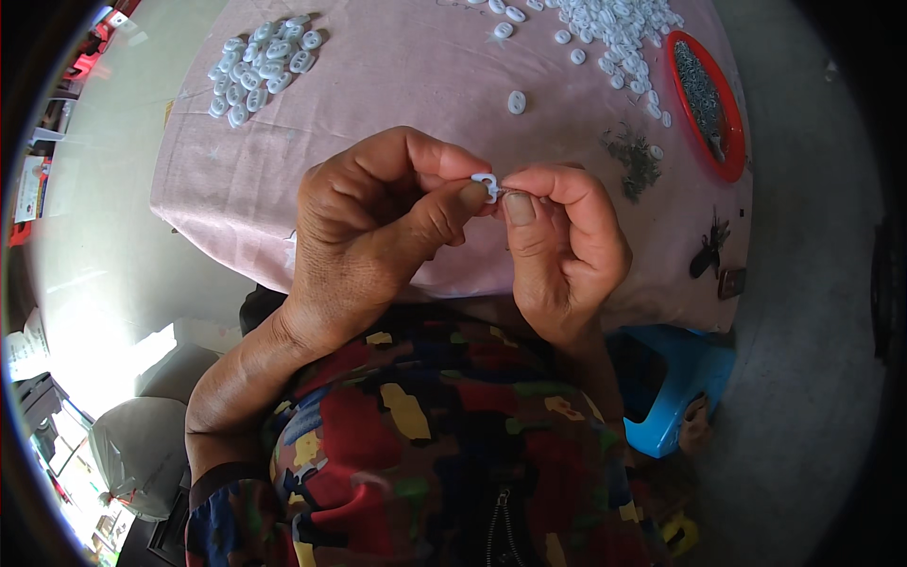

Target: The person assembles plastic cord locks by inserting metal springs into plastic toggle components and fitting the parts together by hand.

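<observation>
Above the near part of the pink-covered table, both of my hands meet fingertip to fingertip. My left hand (364, 231) pinches a small white oval plastic piece (487, 181) between thumb and forefinger. Right beside it, my right hand (567, 250) is closed in a pinch at the piece's right end; a tiny thin thing seems to be between its fingertips, too small to name. A single white oval piece (517, 102) lies beyond my hands. At the far left sits a pile of white oval pieces (255, 71), and a larger heap of them (619, 33) spreads at the far right.
A red oval tray (734, 168) with small grey metal parts stands at the table's right edge. Near it lie a dark tangle of thin bits (633, 163) and a black tool (709, 255). A blue plastic stool (666, 425) stands below the tablecloth (406, 71) at right.
</observation>
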The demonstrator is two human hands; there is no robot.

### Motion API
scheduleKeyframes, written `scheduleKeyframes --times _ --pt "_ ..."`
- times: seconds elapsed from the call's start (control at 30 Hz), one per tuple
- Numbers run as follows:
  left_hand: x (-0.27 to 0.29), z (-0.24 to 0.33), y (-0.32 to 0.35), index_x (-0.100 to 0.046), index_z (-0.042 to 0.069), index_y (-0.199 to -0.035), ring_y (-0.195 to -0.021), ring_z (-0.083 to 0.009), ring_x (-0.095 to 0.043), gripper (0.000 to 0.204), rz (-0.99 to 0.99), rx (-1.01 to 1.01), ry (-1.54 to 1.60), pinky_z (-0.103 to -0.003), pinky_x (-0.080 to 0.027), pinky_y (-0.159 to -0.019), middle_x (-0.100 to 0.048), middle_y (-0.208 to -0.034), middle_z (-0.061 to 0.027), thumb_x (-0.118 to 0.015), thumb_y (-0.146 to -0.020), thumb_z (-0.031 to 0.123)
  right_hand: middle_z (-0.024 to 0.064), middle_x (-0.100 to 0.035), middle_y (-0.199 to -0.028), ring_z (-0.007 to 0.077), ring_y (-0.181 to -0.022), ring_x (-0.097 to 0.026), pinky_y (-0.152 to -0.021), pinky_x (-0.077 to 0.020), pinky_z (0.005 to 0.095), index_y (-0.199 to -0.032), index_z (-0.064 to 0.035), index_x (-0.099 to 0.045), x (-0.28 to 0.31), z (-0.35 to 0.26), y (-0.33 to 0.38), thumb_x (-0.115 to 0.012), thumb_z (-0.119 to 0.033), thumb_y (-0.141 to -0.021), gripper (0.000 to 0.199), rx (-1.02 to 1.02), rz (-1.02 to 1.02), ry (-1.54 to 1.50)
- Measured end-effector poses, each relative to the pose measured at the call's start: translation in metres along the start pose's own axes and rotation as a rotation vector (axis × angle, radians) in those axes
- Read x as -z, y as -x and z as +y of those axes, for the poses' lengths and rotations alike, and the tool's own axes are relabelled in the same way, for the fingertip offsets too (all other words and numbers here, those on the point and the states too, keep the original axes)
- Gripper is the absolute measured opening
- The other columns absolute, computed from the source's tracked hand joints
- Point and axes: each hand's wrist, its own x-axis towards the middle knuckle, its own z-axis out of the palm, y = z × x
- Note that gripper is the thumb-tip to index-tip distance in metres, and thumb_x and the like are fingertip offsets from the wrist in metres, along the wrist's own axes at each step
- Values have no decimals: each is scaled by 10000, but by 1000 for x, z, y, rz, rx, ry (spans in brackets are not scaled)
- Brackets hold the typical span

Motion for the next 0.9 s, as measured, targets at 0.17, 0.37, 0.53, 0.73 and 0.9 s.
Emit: scheduleKeyframes --times 0.17,0.37,0.53,0.73,0.9 --pt "-1 0 1 -628 -36 -979 -746 -64 -594 96 -8 -16 -15 -196 -489 -661 -670 -865 -62 -630 -889 -3 87 -601 -877 112 -752 -570 -657 -466 228 -959 36 -571 2 1 -3 -591 48 -882 80 148 5 191" --pt "-4 -1 3 -630 -34 -981 -730 -58 -591 96 14 18 0 -191 -488 -642 -670 -857 -58 -629 -892 2 101 -612 -813 147 -675 -611 -562 -481 240 -926 19 -598 3 3 -5 -619 64 -841 98 253 18 255" --pt "-5 -1 5 -631 -28 -982 -718 -50 -581 92 18 -13 -3 -189 -485 -636 -663 -841 -44 -624 -897 6 92 -607 -830 108 -698 -569 -614 -463 221 -936 31 -579 0 3 -2 -601 53 -866 77 207 12 191" --pt "0 -9 -1 -630 -10 -995 -690 -38 -561 99 34 15 -12 -181 -471 -619 -657 -826 -25 -621 -907 35 86 -610 -870 105 -718 -583 -621 -471 216 -945 38 -586 -2 13 -3 -587 68 -876 74 186 2 188" --pt "2 -11 -4 -617 13 -1027 -653 -62 -549 132 9 34 30 -195 -440 -588 -668 -833 -40 -610 -918 86 77 -615 -883 107 -753 -603 -630 -479 212 -1008 50 -599 -1 6 -1 -586 65 -884 125 121 26 141"
